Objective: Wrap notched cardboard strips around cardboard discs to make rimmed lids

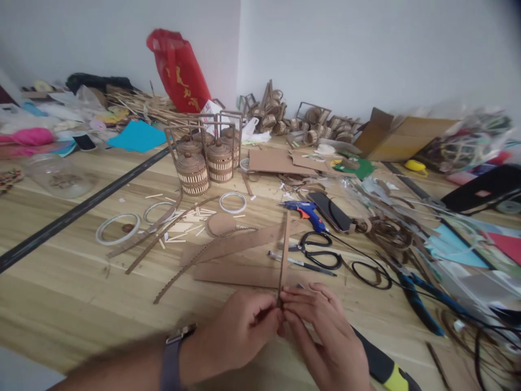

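Both my hands meet at the near middle of the table, around the lower end of a narrow brown cardboard strip (pixel 285 250) that points away from me. My left hand (pixel 244 326), with a watch on its wrist, pinches the strip's near end between thumb and fingers. From the other side, the fingers of my right hand (pixel 321 331) press on the same end. Just beyond lie flat cardboard pieces (pixel 232 275), a pen (pixel 301 264) and black-handled scissors (pixel 325 259). A black and yellow-green tool handle (pixel 382 361) shows beside my right hand.
A blue glue gun (pixel 305 212) and a dark phone (pixel 330 210) lie ahead. Several lidded stick baskets with handles (pixel 193 174) stand behind small sticks (pixel 187 222) and white rings (pixel 118 228). Blue-handled pliers (pixel 419 304), cables and strip scraps crowd the right. A glass jar (pixel 57 176) stands left.
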Demonstrator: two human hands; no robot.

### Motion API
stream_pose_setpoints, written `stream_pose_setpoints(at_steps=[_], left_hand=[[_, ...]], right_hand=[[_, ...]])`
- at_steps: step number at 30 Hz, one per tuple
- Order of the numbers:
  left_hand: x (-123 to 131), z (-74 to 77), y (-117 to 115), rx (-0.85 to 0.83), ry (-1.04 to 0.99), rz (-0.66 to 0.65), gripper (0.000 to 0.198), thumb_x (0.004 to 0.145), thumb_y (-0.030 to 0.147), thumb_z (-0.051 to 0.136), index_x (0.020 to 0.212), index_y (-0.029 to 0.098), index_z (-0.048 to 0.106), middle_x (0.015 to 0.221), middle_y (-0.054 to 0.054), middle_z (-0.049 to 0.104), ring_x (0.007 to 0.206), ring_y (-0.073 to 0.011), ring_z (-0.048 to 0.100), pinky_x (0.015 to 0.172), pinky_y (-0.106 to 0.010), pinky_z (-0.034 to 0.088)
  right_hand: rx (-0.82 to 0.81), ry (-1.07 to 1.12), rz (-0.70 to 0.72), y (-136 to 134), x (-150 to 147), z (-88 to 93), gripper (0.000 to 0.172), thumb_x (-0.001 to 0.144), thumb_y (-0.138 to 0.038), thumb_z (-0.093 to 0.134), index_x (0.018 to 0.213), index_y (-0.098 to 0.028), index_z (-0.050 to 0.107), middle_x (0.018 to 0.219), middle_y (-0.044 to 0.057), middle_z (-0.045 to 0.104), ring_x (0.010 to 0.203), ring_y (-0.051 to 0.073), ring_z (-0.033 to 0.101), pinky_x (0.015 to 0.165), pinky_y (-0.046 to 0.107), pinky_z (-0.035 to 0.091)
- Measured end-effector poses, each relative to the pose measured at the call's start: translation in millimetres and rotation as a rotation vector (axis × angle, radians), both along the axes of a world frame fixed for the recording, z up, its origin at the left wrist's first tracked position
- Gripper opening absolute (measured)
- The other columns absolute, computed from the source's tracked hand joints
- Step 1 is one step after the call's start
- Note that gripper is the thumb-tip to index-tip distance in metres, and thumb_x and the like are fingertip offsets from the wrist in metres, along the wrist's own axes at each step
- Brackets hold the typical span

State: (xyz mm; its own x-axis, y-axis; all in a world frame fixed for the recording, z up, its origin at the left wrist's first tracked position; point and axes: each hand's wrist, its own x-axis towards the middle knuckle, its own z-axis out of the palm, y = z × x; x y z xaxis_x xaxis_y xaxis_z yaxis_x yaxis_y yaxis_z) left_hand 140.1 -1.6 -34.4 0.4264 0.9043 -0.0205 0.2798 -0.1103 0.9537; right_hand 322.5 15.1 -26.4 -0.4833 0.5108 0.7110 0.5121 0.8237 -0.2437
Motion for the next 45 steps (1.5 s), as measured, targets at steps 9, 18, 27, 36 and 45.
stream_pose_setpoints(at_steps=[9,18,27,36,45], left_hand=[[-3.2,-0.5,4.6,0.225,0.053,-0.029,0.029,0.096,0.033,0.044,0.075,0.017,0.055,0.075,-0.003,0.060,0.071,-0.0156,0.053,0.065,-0.024,0.036],[-0.3,-6.4,1.8,-0.112,-0.146,-0.012,0.041,0.099,0.046,0.042,0.079,0.014,0.060,0.071,-0.002,0.061,0.065,-0.0137,0.056,0.059,-0.022,0.040],[-5.0,-1.3,-0.8,0.122,0.041,-0.058,0.035,0.100,0.030,0.042,0.078,0.016,0.066,0.074,-0.003,0.067,0.068,-0.0140,0.059,0.064,-0.024,0.040],[-3.4,-1.1,3.7,-0.098,-0.151,-0.090,0.033,0.098,0.044,0.048,0.090,0.015,0.062,0.080,-0.003,0.064,0.071,-0.0140,0.057,0.063,-0.022,0.042],[3.6,-1.7,2.1,-0.207,-0.193,0.011,0.028,0.096,0.029,0.048,0.075,0.015,0.060,0.070,-0.004,0.067,0.065,-0.0147,0.063,0.058,-0.022,0.045]], right_hand=[[-0.102,0.095,-0.034,-0.4,0.0,0.5,0.013,0.094,-0.018,0.053,0.089,-0.025,0.063,0.083,0.001,0.078,0.078,0.017,0.074,0.080,0.033,0.052],[-0.029,0.007,-0.018,-2.9,-2.4,-3.7,0.013,0.096,-0.016,0.051,0.101,-0.023,0.062,0.088,0.002,0.079,0.088,0.018,0.075,0.089,0.036,0.048],[-0.255,0.147,-0.072,-7.4,-0.2,-2.1,0.012,0.097,-0.019,0.052,0.092,-0.025,0.061,0.083,0.000,0.078,0.082,0.016,0.075,0.086,0.034,0.050],[-0.222,0.136,-0.017,-8.0,-0.7,-3.4,0.009,0.096,-0.018,0.053,0.097,-0.024,0.060,0.085,0.001,0.078,0.085,0.018,0.075,0.090,0.037,0.051],[-0.108,-0.019,0.001,1.8,9.9,-16.0,0.015,0.094,-0.028,0.057,0.106,-0.021,0.063,0.095,0.007,0.077,0.088,0.023,0.073,0.085,0.039,0.053]])
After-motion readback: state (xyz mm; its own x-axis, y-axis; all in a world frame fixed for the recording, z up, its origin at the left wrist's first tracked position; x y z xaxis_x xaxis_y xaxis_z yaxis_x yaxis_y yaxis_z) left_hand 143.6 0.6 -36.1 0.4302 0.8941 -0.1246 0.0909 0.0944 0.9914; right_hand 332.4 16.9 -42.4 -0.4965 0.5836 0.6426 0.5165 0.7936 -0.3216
